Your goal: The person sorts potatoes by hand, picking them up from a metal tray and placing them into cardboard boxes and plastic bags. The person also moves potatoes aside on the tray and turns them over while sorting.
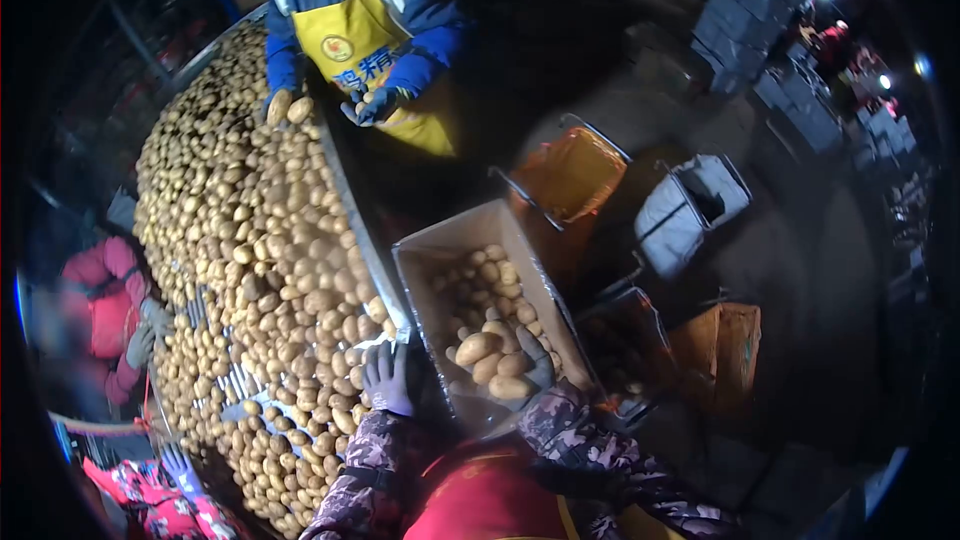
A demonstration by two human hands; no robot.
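My left hand [388, 380], in a purple-grey glove, has its fingers spread at the edge of the sorting table, next to the potatoes [318, 302]. No potato shows in it. Over the cardboard box [455, 402] my right hand [538, 368], in a grey glove, cradles a few large potatoes [487, 368]. Its fingers are partly hidden by them. Smaller potatoes [490, 275] lie below in the box, which stands right of the table's metal rim [365, 240].
A co-worker in a yellow apron [355, 40] holds potatoes across the table. Other workers' gloved hands [145, 335] reach in from the left. Right of the box stand an orange-lined container [570, 175], a white-lined bin [668, 225] and a brown crate [735, 350]. Grey crates [750, 5] are stacked behind.
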